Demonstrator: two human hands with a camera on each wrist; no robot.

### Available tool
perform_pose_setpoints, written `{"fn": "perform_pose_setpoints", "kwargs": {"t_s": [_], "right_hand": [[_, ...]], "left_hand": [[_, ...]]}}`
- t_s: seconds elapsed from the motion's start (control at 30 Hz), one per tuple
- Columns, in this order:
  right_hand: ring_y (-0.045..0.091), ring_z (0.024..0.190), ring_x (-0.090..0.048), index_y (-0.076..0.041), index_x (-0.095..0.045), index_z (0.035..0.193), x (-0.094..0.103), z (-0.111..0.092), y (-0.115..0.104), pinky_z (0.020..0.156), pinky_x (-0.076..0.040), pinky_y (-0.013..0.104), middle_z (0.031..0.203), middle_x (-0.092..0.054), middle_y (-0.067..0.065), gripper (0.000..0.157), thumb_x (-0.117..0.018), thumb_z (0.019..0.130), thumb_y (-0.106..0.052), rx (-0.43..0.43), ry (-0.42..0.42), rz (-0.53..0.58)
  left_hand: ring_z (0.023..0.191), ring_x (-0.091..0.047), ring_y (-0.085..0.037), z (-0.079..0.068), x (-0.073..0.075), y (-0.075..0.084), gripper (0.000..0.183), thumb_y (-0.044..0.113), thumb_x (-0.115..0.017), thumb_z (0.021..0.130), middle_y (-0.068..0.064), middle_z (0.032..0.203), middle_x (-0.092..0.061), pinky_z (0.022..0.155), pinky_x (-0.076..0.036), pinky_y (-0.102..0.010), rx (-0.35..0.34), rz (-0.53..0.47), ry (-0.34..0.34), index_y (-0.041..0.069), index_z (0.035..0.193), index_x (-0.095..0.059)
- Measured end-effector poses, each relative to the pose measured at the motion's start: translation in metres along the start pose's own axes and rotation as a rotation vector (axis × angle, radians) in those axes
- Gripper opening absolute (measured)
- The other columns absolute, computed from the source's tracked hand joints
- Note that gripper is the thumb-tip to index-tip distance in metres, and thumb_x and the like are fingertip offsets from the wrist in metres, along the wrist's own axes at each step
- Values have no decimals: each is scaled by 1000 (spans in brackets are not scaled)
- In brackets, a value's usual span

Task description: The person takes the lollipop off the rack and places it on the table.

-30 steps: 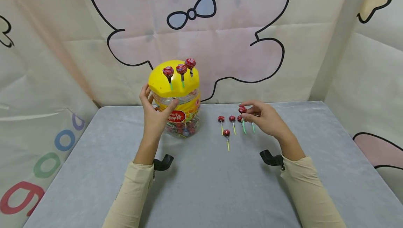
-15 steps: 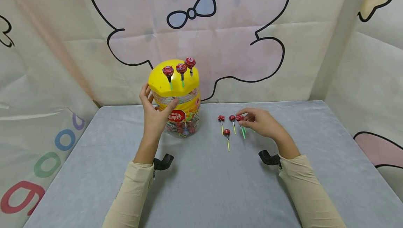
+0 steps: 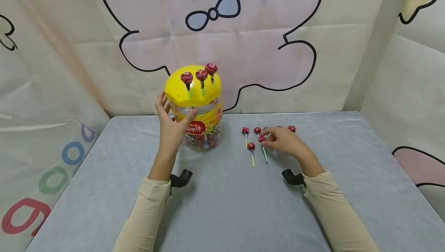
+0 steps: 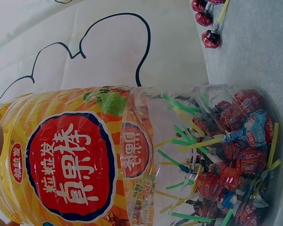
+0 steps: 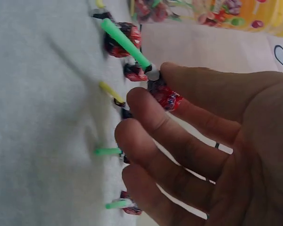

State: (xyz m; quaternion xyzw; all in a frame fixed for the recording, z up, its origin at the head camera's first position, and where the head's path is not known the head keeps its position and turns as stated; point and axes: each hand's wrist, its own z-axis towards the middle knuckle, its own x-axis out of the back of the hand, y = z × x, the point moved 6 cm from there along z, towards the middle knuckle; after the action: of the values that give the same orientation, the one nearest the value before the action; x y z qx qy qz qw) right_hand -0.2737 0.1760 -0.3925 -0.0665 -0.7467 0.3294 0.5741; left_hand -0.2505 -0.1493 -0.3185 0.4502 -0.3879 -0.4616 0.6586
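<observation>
My left hand grips the side of a clear plastic candy jar with a yellow lid. Three red-wrapped lollipops stand upright in the lid. Through the jar's lower wall, the left wrist view shows many lollipops heaped inside. To the right of the jar, my right hand pinches a red-wrapped lollipop between thumb and fingers, its green stick pointing down toward the table. Close by lie other lollipops with yellow sticks, one nearer me and others in a row, partly hidden behind the hand.
A grey cloth covers the table. At the row's right end lies one lollipop. Printed fabric walls stand right behind the table and at both sides. Each wrist wears a black camera mount.
My right hand has come left and nearer me with the green-stick lollipop, down from above the row's right part toward the single lollipop in front. The left hand and jar stay put.
</observation>
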Motion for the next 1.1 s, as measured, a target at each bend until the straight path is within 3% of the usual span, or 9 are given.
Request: {"fn": "perform_pose_setpoints", "kwargs": {"t_s": [0.2, 0.47, 0.67, 0.97, 1.1], "right_hand": [[15, 80, -62, -13, -70, 117, -12, 5, 7, 64, -46, 28, 92, -73, 4, 28, -71, 92, -25, -57, -41, -63], [16, 76, -58, -12, -71, 116, -14, 5, 7, 62, -43, 28, 89, -72, 3, 28, -72, 91, -25, -46, -53, -129], [16, 74, -55, -11, -71, 117, -12, 4, 8, 62, -41, 28, 88, -69, 4, 29, -71, 91, -24, -48, -79, -108], [18, 82, -61, -9, -68, 122, -4, 0, 4, 65, -46, 29, 99, -72, 8, 34, -70, 93, -25, -66, -93, -119], [17, 90, -65, -10, -65, 127, 6, -10, -8, 72, -49, 31, 101, -74, 5, 38, -69, 94, -26, -1, -72, -41]], "left_hand": [[148, -19, -20, 0, 0, 1, 95, 39, -79, 84, 8, 160, -18, 116, -25, -55, -7, 3, 2, 39, 152, -13], [147, -19, -20, 0, 0, 0, 95, 40, -79, 84, 8, 161, -18, 116, -26, -54, -5, 7, 1, 38, 153, -13], [147, -20, -19, 1, 1, -2, 95, 40, -79, 84, 8, 161, -17, 115, -26, -54, 4, 5, 3, 40, 152, -13], [147, -20, -20, 0, 2, -2, 94, 39, -78, 85, 8, 161, -17, 115, -26, -55, -3, 2, 10, 40, 152, -13], [147, -20, -20, 0, 1, -1, 94, 38, -78, 85, 9, 160, -18, 114, -26, -55, -8, 1, 2, 40, 152, -14]]}}
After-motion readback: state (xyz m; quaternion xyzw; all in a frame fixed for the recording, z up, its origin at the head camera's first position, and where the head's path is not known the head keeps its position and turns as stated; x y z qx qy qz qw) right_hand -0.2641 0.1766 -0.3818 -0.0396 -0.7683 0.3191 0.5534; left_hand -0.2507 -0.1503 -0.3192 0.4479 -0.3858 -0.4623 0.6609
